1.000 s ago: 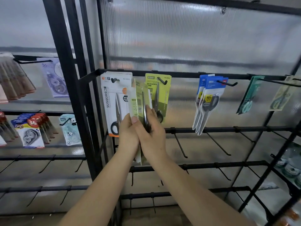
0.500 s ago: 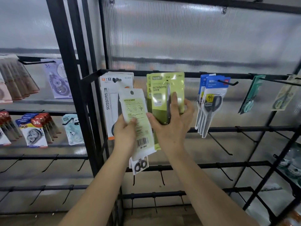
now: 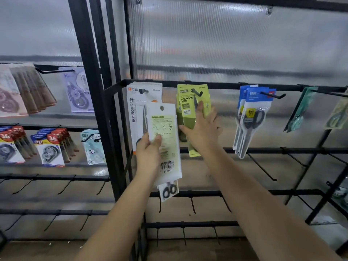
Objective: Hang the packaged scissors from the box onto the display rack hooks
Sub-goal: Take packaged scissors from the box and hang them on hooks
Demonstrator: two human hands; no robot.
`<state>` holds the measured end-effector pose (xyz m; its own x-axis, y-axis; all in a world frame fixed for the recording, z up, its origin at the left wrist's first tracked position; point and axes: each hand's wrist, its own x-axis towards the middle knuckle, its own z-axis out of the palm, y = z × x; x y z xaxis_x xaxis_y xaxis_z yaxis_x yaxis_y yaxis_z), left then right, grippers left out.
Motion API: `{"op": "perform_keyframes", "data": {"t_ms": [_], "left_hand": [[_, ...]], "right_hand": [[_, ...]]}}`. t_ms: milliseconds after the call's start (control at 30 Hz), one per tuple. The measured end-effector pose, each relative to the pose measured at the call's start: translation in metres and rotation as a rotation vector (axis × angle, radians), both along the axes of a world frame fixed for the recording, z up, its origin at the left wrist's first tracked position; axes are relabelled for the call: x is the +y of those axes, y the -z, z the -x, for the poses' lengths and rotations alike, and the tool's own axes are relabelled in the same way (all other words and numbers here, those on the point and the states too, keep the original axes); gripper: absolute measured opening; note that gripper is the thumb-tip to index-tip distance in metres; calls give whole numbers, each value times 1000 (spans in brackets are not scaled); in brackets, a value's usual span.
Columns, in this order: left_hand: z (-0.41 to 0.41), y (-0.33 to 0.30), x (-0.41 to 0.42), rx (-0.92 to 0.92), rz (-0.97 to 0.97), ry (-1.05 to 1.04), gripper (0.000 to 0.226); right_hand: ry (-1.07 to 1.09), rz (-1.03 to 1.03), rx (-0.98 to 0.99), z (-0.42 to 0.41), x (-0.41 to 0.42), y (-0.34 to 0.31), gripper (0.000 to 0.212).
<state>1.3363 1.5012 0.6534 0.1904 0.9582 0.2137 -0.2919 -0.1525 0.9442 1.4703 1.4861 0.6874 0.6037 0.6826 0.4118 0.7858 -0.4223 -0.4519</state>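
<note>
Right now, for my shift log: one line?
left hand holds white packs | right hand on hooked green pack

Correction tape packs (image 3: 78,90) and a panda pack (image 3: 93,146) hang on the left shelving, before ribbed translucent panels (image 3: 216,38).

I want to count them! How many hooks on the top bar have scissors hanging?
5: white packs far left, green packs, blue packs, then a teal pack and another pack at the right edge.
</note>
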Motion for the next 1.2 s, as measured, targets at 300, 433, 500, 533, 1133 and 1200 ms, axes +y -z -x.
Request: {"op": "perform_keyframes", "data": {"t_ms": [300, 433, 500, 533, 1133, 1200], "left_hand": [[10, -4, 2, -312, 170, 255, 18], [-9, -5, -3, -151, 10, 89, 16], [-17, -3, -8, -8, -173, 9, 12], [-19, -3, -10, 27, -248, -12, 12], [-10, 19, 3, 668, -775, -298, 37], [-13, 19, -1, 694, -777, -291, 31]], "right_hand": [[-461, -294, 596, 13, -34, 28, 65], [-651, -360, 913, 41, -53, 26, 51], [-659, -372, 941, 48, -58, 28, 46], [-658, -383, 935, 50, -58, 30, 49], [-200, -801, 124, 23, -62, 46, 69], [-186, -770, 163, 17, -62, 35, 71]]}}
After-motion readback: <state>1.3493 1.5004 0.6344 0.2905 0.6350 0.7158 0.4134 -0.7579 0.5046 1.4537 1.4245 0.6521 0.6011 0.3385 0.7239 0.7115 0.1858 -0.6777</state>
